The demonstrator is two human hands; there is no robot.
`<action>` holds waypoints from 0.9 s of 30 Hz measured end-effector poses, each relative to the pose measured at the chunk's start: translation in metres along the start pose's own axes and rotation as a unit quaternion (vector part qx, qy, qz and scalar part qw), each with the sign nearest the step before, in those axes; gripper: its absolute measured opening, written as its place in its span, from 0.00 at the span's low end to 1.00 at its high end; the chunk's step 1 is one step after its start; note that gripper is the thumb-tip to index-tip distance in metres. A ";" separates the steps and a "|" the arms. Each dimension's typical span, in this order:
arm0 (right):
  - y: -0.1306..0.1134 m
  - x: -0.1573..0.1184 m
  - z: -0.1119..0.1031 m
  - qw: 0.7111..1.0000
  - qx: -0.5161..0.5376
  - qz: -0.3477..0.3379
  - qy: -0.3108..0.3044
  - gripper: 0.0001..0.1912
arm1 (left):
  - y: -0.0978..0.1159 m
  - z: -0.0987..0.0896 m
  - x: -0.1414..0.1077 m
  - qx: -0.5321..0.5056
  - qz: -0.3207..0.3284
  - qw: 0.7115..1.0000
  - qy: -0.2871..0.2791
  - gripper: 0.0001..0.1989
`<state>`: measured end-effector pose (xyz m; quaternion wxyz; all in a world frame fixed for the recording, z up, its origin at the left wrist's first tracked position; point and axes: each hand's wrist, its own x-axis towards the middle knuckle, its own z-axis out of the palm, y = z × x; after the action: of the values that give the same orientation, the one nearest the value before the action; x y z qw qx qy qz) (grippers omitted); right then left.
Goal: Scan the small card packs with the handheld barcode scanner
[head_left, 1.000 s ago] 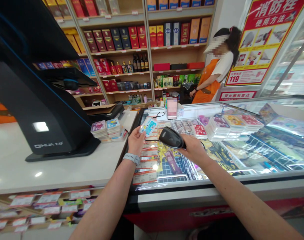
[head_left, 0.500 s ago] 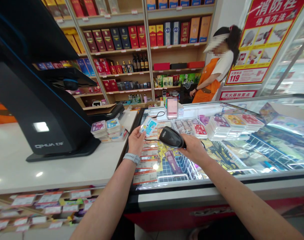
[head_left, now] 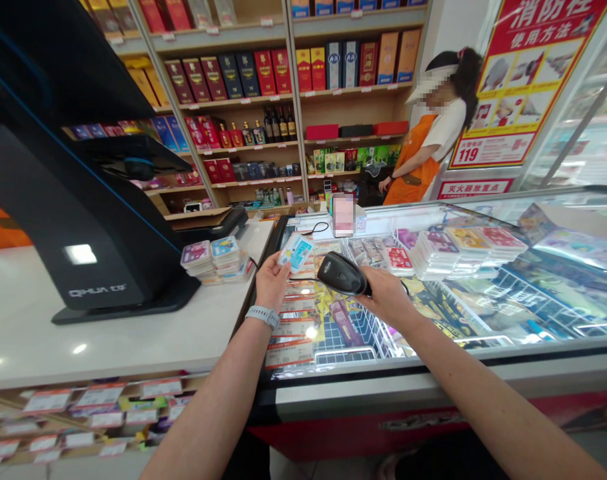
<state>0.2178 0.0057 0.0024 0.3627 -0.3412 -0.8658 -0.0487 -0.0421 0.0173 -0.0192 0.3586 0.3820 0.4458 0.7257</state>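
Pinched in my left hand [head_left: 272, 283] is a small flat clear pack with a blue and white label [head_left: 296, 253], tilted up over the freezer's left end. My right hand [head_left: 387, 293] is wrapped round the handle of a black barcode scanner [head_left: 342, 274], whose head points left at the pack, a short gap away. Under both hands lies the glass top of a chest freezer [head_left: 293, 370], with price labels and wire baskets of ice creams beneath. Stacks of similar flat packs [head_left: 436, 257] stand on the glass to the right. More such packs [head_left: 226, 257] are piled on the counter.
A black checkout terminal [head_left: 108, 267] stands on the white counter [head_left: 148, 343] at left. An upright pink card or screen [head_left: 344, 215] is at the freezer's far edge. Behind, a person in an orange apron [head_left: 416, 157] stands by shelves of boxes and bottles. An open carton [head_left: 573, 233] lies at right.
Almost nothing differs. Both hands, the pack and the scanner hold their places, with only a very slight shift of the view.
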 end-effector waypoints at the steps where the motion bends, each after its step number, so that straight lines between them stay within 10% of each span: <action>1: 0.000 0.000 0.000 1.000 0.001 0.001 -0.001 0.10 | 0.000 0.000 0.000 0.001 0.000 1.000 0.000 0.23; 27: 0.002 -0.001 0.002 1.000 -0.014 0.004 -0.013 0.10 | -0.003 -0.002 0.001 0.004 0.002 1.000 0.004 0.23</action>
<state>0.2184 0.0076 0.0005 0.3467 -0.3507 -0.8682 -0.0553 -0.0436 0.0188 -0.0219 0.3542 0.3816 0.4495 0.7258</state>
